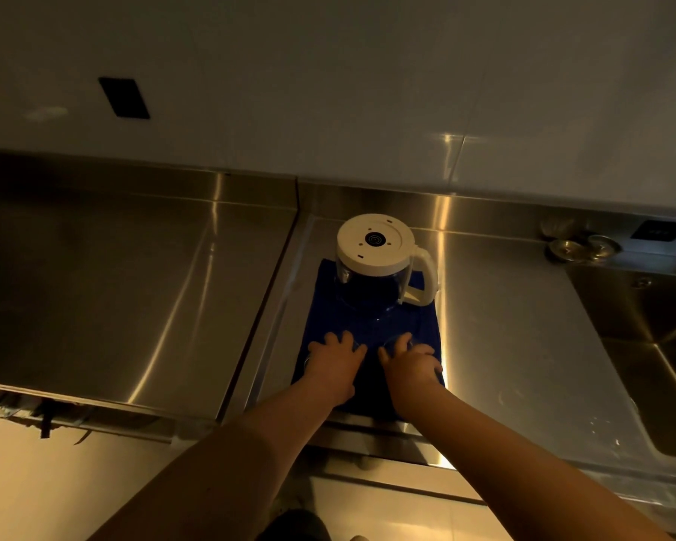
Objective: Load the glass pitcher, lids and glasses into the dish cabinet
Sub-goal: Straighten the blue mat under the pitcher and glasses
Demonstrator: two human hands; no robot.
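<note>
Pitcher (375, 267) is standing inverted, axis vertical, cream handle pointing to 4 o'clock; left hand (334, 363) and right hand (410, 361) are each gripping a clear glass on the blue mat (426, 326).

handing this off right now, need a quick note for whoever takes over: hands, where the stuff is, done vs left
Left hand: fingers curled over a clear glass on the blue cloth.
Right hand: fingers curled over a second glass beside it.
Both glasses are hard to make out in the dim light; whether they are lifted cannot be told.
Glass pitcher: upside down at the cloth's far end, white base up, handle to the right.
Done: nothing loaded that this view shows. No lids or cabinet in view.
Left: both glasses, pitcher, lids into the cabinet.
</note>
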